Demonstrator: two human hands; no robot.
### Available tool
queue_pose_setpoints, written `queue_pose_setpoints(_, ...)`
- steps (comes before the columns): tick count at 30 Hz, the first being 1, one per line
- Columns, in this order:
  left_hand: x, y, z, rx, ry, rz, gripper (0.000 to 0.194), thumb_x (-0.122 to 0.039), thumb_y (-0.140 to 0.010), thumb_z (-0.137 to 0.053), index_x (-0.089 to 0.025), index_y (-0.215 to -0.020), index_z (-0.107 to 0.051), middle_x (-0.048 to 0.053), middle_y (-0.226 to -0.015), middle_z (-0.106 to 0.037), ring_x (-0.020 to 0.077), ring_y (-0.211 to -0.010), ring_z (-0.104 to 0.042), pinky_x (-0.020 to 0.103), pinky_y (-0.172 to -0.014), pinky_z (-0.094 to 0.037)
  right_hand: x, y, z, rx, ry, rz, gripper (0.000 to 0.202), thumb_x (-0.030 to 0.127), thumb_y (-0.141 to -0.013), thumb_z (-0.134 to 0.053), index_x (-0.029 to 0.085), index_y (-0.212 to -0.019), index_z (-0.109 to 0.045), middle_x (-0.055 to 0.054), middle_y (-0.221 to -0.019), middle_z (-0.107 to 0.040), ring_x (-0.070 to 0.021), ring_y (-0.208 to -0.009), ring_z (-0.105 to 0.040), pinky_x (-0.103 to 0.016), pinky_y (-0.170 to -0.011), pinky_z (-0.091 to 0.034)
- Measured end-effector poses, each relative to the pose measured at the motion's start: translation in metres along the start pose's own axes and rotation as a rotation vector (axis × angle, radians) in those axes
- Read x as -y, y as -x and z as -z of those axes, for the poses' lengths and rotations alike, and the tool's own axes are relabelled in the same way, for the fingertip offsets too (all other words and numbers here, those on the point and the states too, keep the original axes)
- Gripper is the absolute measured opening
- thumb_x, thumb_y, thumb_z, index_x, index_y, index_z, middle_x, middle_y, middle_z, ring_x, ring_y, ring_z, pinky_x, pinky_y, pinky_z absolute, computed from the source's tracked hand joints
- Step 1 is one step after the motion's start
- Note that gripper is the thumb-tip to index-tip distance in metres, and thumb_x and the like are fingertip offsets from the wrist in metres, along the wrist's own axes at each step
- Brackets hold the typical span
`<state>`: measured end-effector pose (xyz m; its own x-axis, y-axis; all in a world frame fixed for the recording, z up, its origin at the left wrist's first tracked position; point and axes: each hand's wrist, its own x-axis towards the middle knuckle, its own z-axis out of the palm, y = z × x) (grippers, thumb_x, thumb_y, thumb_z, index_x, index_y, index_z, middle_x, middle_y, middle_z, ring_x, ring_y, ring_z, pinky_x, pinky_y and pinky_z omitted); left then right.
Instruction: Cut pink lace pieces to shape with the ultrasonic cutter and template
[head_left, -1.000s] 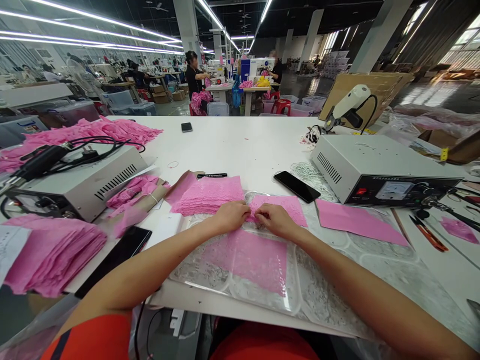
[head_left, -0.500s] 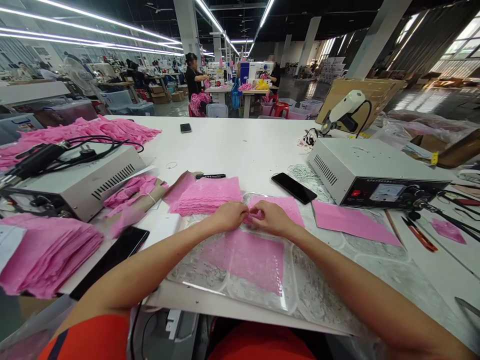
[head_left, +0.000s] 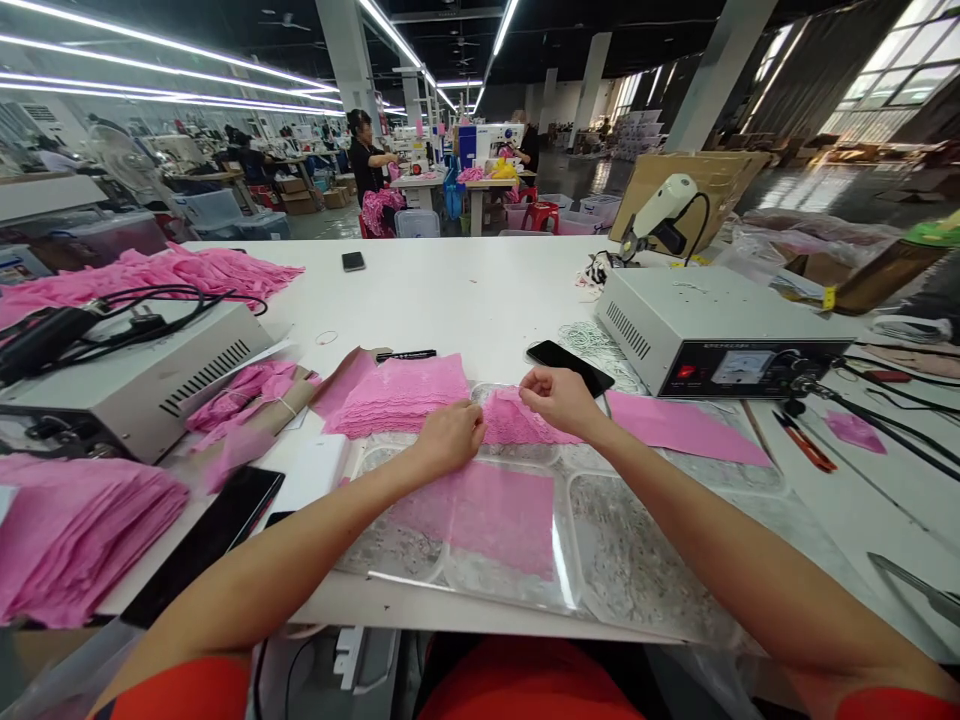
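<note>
My left hand [head_left: 450, 437] has its fingers closed at the near right corner of a stack of pink lace pieces [head_left: 405, 393]. To the right, my right hand [head_left: 556, 397] pinches the upper edge of a pink lace piece [head_left: 517, 420], slightly raised over the clear plastic sheet [head_left: 630, 530]. What my left fingers hold, if anything, is too small to make out. A flat pink panel [head_left: 504, 510] lies nearer to me, and another pink sheet [head_left: 686, 427] is at the right.
Grey control boxes stand at left [head_left: 150, 370] and right [head_left: 720, 330]. A black phone [head_left: 568, 366] lies behind my right hand, orange-handled cutters [head_left: 806, 443] at the right. Pink fabric piles [head_left: 82, 530] fill the left side. A person [head_left: 367, 165] stands beyond the table.
My hands have moved apart; the right one has gone up and away from the left. The pink lace piece between them now shows more openly. The whole view has shifted slightly.
</note>
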<state>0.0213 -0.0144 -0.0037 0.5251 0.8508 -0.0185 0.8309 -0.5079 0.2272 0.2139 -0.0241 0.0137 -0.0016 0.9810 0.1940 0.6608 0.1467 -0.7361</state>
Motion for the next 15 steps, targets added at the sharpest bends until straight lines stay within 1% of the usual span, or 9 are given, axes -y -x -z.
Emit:
queue_pose_setpoints(2, -0.015, -0.001, 0.002, -0.032, 0.043, -0.012, 0.027, -0.038, -0.094, -0.054, -0.015, -0.091, -0.066, 0.008, -0.095, -0.066, 0.0195, -0.084, -0.064, 0.033, -0.076, -0.051, 0.001, -0.001, 0.007, -0.064, -0.036, -0.028, 0.007, 0.021, -0.070, -0.055, 0.018, -0.067, -0.061, 0.000, -0.061, -0.065, -0.0131, -0.058, -0.059, -0.024, -0.056, -0.044)
queue_pose_setpoints(3, -0.023, -0.002, 0.001, -0.045, 0.066, -0.015, 0.031, -0.044, -0.092, -0.054, -0.015, -0.089, -0.066, 0.008, -0.095, -0.067, 0.0204, -0.084, -0.064, 0.032, -0.074, -0.050, 0.001, -0.001, 0.009, -0.093, -0.055, -0.041, 0.007, 0.021, -0.069, -0.055, 0.019, -0.067, -0.061, 0.000, -0.060, -0.065, -0.0134, -0.058, -0.060, -0.024, -0.056, -0.045)
queue_pose_setpoints(5, -0.042, -0.008, -0.003, -0.062, 0.108, -0.009, 0.043, -0.057, -0.089, -0.053, -0.016, -0.086, -0.066, 0.008, -0.095, -0.067, 0.0220, -0.084, -0.064, 0.031, -0.070, -0.050, 0.002, 0.000, 0.012, -0.149, -0.094, -0.065, 0.005, 0.020, -0.067, -0.056, 0.019, -0.067, -0.061, 0.000, -0.058, -0.064, -0.0135, -0.057, -0.061, -0.024, -0.055, -0.046)
queue_pose_setpoints(7, -0.061, -0.019, -0.011, -0.075, 0.137, 0.008, 0.052, -0.065, -0.087, -0.049, -0.016, -0.080, -0.065, 0.009, -0.093, -0.067, 0.0229, -0.084, -0.064, 0.031, -0.066, -0.050, 0.003, 0.002, 0.015, -0.205, -0.136, -0.085, 0.002, 0.019, -0.065, -0.057, 0.019, -0.065, -0.059, 0.001, -0.055, -0.063, -0.0134, -0.054, -0.061, -0.024, -0.053, -0.048)
queue_pose_setpoints(9, -0.077, -0.031, -0.020, -0.091, 0.150, 0.028, 0.050, -0.061, -0.090, -0.047, -0.015, -0.078, -0.065, 0.010, -0.092, -0.067, 0.0228, -0.082, -0.064, 0.032, -0.065, -0.050, 0.004, 0.004, 0.022, -0.259, -0.185, -0.100, 0.001, 0.019, -0.064, -0.058, 0.019, -0.064, -0.058, 0.002, -0.053, -0.062, -0.0133, -0.052, -0.061, -0.024, -0.051, -0.049)
queue_pose_setpoints(11, -0.088, -0.043, -0.027, -0.114, 0.149, 0.040, 0.042, -0.049, -0.095, -0.046, -0.014, -0.082, -0.065, 0.012, -0.095, -0.066, 0.0220, -0.082, -0.064, 0.034, -0.068, -0.051, 0.003, 0.007, 0.035, -0.317, -0.241, -0.116, 0.002, 0.020, -0.064, -0.059, 0.019, -0.065, -0.058, 0.002, -0.051, -0.062, -0.0133, -0.050, -0.061, -0.023, -0.049, -0.050)
queue_pose_setpoints(13, -0.094, -0.053, -0.031, -0.132, 0.143, 0.021, 0.032, -0.039, -0.097, -0.048, -0.013, -0.091, -0.065, 0.011, -0.100, -0.065, 0.0200, -0.084, -0.064, 0.035, -0.073, -0.053, 0.001, 0.011, 0.053, -0.389, -0.297, -0.138, 0.006, 0.023, -0.064, -0.061, 0.018, -0.066, -0.057, 0.001, -0.051, -0.062, -0.0133, -0.047, -0.061, -0.023, -0.045, -0.050)
queue_pose_setpoints(15, -0.096, -0.059, -0.032, -0.145, 0.140, -0.040, 0.026, -0.036, -0.096, -0.054, -0.014, -0.105, -0.063, 0.009, -0.108, -0.063, 0.0188, -0.091, -0.063, 0.037, -0.080, -0.054, -0.005, 0.018, 0.075, -0.471, -0.341, -0.161, 0.011, 0.026, -0.066, -0.062, 0.018, -0.067, -0.055, 0.001, -0.051, -0.062, -0.0133, -0.046, -0.062, -0.022, -0.043, -0.050)
